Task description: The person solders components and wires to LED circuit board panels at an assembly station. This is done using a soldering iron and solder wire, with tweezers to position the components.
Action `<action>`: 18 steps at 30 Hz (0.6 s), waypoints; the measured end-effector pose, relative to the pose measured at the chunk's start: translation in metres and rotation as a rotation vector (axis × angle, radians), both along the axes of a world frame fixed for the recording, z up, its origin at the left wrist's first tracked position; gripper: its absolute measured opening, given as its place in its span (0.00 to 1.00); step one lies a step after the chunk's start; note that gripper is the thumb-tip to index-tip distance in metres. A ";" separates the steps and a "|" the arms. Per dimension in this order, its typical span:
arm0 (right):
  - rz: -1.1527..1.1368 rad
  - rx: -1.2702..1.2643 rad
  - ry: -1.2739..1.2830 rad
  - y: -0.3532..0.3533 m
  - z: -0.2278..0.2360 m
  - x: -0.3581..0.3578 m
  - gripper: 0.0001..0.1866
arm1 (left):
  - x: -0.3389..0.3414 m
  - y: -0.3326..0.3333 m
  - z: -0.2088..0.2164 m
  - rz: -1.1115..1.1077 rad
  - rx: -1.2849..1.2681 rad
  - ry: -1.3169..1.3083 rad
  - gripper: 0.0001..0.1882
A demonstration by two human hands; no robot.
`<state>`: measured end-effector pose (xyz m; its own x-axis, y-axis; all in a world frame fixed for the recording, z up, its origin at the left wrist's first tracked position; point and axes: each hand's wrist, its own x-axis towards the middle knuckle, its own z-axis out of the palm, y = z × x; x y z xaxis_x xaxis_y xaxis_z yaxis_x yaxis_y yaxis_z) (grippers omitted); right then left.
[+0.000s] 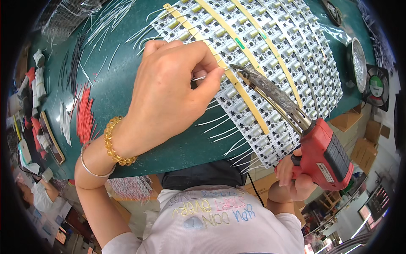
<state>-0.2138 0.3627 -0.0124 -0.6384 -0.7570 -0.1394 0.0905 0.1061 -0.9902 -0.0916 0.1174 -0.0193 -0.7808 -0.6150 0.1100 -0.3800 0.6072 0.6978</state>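
Note:
A large white circuit-board panel (270,57) lies on the green table, with rows of small components and yellow strips. White wires (220,129) stick out along its left edge. My left hand (169,89) is over that edge, thumb and forefinger pinched on a thin white wire (198,78); its end is hidden by the fingers. My right hand (292,180) grips the handle of a red soldering gun (325,156) at the panel's near right. The gun's tip points at the panel, just right of my left fingertips; whether it touches is unclear.
Bundles of red wires (84,112), white wires (64,122) and black wires (75,53) lie on the left, with loose white wires (110,21) farther back. A metal bowl (358,63) and a spool (377,84) stand at the right. Another person (42,197) is at lower left.

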 end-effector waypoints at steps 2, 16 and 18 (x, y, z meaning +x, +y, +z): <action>-0.039 -0.001 0.000 0.004 -0.003 0.000 0.37 | 0.000 0.000 0.000 0.000 -0.006 0.002 0.04; -0.030 0.032 0.161 0.015 -0.013 -0.008 0.38 | 0.000 0.001 -0.003 0.007 -0.031 0.016 0.05; -0.003 0.029 0.149 0.014 -0.012 -0.009 0.38 | 0.000 0.000 -0.003 0.017 -0.014 0.005 0.05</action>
